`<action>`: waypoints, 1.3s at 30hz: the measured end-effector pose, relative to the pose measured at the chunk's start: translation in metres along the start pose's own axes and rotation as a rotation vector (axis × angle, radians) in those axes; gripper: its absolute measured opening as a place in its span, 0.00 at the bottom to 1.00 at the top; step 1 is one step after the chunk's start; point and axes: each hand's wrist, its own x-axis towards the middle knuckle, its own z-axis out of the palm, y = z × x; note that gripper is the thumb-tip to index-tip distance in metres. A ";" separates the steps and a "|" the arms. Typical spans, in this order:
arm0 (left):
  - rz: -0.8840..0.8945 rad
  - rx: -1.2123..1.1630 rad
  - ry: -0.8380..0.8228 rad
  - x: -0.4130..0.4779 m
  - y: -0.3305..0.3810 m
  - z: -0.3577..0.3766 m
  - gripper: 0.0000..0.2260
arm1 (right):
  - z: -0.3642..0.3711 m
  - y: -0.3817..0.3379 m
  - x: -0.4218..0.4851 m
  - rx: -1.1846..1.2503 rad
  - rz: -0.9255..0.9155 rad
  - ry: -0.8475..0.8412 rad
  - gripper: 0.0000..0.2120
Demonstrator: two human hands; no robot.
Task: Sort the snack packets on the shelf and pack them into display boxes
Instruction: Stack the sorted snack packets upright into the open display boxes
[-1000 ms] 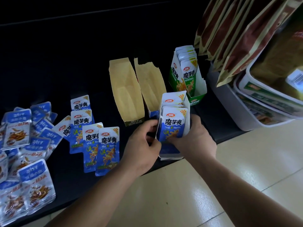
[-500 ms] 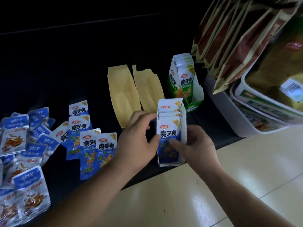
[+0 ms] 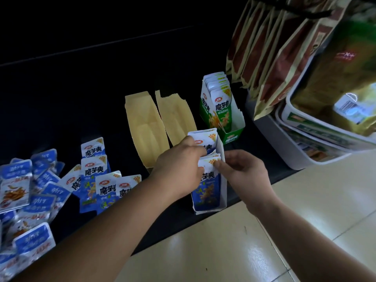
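Note:
A white display box [image 3: 222,176] stands at the front edge of the dark shelf [image 3: 101,94], filled with upright blue snack packets [image 3: 207,190]. My left hand [image 3: 179,169] reaches into the box from the left, its fingers curled over the tops of the packets in the middle of the row. My right hand [image 3: 242,171] is at the box's right side and pinches the top corner of a front packet. Loose blue packets [image 3: 101,180] of the same kind lie flat to the left. A green display box [image 3: 234,135] with green packets stands behind.
Two empty tan cardboard boxes [image 3: 146,131] lie open between the loose packets and the green box. A heap of silver-blue packets [image 3: 26,190] covers the shelf's left end. White tubs [image 3: 305,147] and hanging brown bags [image 3: 274,47] crowd the right. Tiled floor [image 3: 223,251] below.
My left hand moved up from the box's left side onto the packet tops. My right hand shifted from the box's lower front to pinch a packet's top corner.

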 end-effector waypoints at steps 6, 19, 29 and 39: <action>0.018 -0.252 0.081 -0.010 -0.011 0.008 0.04 | -0.008 0.006 -0.006 -0.048 -0.028 -0.215 0.22; 0.215 -0.190 0.388 -0.018 -0.007 0.017 0.07 | 0.020 0.015 -0.004 -0.568 -0.020 0.003 0.22; -0.214 -0.564 0.318 -0.024 -0.011 0.018 0.28 | 0.019 0.015 -0.002 -0.442 0.011 0.032 0.33; -0.341 -0.945 0.285 -0.038 -0.011 0.038 0.20 | 0.030 0.012 -0.003 -0.609 0.033 0.077 0.22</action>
